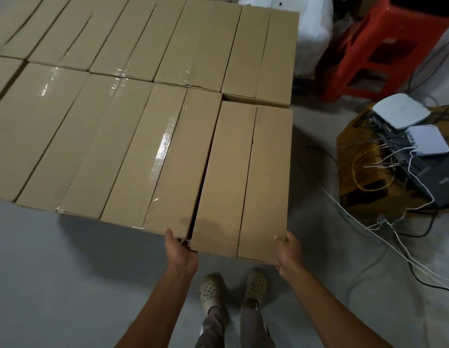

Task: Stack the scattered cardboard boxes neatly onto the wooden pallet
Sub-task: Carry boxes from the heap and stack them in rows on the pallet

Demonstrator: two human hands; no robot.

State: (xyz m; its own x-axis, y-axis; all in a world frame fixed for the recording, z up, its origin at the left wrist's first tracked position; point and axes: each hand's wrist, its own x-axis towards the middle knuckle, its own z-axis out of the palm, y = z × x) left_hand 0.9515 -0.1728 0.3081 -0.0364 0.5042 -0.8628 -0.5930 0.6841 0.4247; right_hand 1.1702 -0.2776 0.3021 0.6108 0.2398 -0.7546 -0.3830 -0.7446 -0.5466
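Two grips; left hand (180, 250), right hand (289, 252) flank box (243, 177); fingers (169, 233) clamped on near corners.

— How's the feed on your end?
— Dim and flat from where I sit, soft indoor light from above. The tape (164, 149) on the boxes (133, 146) throws white glare at centre and upper left.
— Shadows?
— A soft one on the floor (67, 272) under the stack's near edge (lower left, fairly wide). The upper left corner is smeared, and straight edges bow toward the frame's borders.
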